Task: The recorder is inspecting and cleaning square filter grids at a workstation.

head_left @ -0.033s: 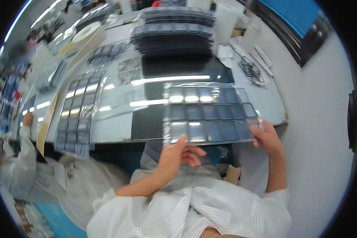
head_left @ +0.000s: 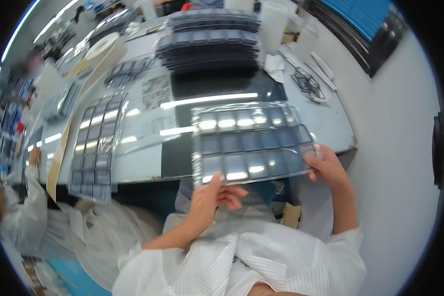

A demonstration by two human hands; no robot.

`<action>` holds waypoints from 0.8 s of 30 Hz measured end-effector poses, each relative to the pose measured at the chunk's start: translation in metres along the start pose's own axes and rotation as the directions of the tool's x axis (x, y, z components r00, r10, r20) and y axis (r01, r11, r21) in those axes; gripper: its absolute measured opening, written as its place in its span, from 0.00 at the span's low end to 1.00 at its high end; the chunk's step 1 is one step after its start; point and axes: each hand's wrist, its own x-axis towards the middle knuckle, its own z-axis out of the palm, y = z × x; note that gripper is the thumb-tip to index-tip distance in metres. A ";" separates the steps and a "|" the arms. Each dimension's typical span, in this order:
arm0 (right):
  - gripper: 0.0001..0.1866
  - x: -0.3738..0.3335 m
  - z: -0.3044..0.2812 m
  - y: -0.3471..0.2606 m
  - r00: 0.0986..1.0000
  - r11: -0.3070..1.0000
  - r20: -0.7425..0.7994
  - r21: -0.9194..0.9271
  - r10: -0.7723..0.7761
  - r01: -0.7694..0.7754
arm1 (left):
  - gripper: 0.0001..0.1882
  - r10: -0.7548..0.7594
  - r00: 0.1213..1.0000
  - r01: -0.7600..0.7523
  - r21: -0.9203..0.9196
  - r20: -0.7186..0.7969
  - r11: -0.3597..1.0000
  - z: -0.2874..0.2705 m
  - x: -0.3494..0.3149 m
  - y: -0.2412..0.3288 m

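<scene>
"Clear plastic, wrapped about a dark panel (head_left: 251,142): one item, three rows of rectangular cells in a black grid. Position?"

"Held up before the person, overlapping the table's (head_left: 338,129) near edge in view, glare along its cells."

"Right hand (head_left: 329,166)?"

"One, closed on the panel's near right corner, thumb against the edge, fingers bent."

"Left hand (head_left: 205,201)?"

"One, half open at the near left corner; thumb over the lower edge, fingers loosely curled below. Whether it bears any weight, cannot tell."

"Next outward?"

"Black mat (head_left: 168,155), one, flat on the table behind the panel. Second panel (head_left: 94,143), to the left, its near end overhanging the table edge."

"Rear of table?"

"Dark trays (head_left: 208,52), one tall stack, beyond the mat. White paper (head_left: 275,68), crumpled, right of the stack. Black frames (head_left: 308,85), a tangle, near the right edge."

"Far left?"

"Tan strip (head_left: 60,159), upright; past it, a co-worker's hand (head_left: 34,156) at the table."
</scene>
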 end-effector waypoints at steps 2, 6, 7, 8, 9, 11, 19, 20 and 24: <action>0.16 0.007 0.016 -0.003 0.994 1.000 0.106 0.007 0.010 -0.010 | 0.30 0.027 0.994 -0.027 0.001 -0.110 1.000 -0.012 -0.015 0.002; 0.16 0.024 0.028 -0.032 0.939 0.945 0.298 -0.320 0.173 -0.073 | 0.27 0.034 0.976 -0.033 0.010 -0.215 0.999 -0.033 -0.036 0.000; 0.17 0.036 0.019 -0.030 0.932 0.909 0.316 -0.415 0.175 -0.030 | 0.27 0.067 0.970 -0.069 -0.002 -0.233 0.998 -0.040 -0.040 -0.004; 0.18 0.043 0.020 -0.048 0.953 0.843 0.264 -0.538 0.149 0.017 | 0.27 0.101 0.958 -0.111 -0.021 -0.269 0.994 -0.047 -0.043 -0.009; 0.16 0.050 0.018 -0.059 0.994 0.790 0.107 -0.611 0.021 0.049 | 0.26 0.127 0.953 -0.133 -0.005 -0.275 0.991 -0.051 -0.045 -0.011; 0.10 0.091 -0.026 -0.046 0.803 0.219 0.060 -0.948 -0.593 0.233 | 0.26 0.100 0.957 -0.110 -0.024 -0.271 0.994 -0.050 -0.043 -0.012; 0.08 0.163 -0.122 -0.019 0.647 -0.144 0.167 -0.986 -0.744 0.089 | 0.24 0.071 0.949 -0.118 -0.136 -0.308 0.984 -0.075 -0.043 -0.014; 0.07 0.158 -0.115 -0.023 0.691 -0.207 0.174 -0.978 -0.701 0.036 | 0.24 0.075 0.944 -0.126 -0.142 -0.320 0.982 -0.078 -0.044 -0.013; 0.06 0.161 -0.105 -0.022 0.667 -0.305 0.224 -0.952 -0.711 -0.006 | 0.25 -0.085 0.955 0.033 -0.181 -0.285 0.983 -0.090 -0.035 0.005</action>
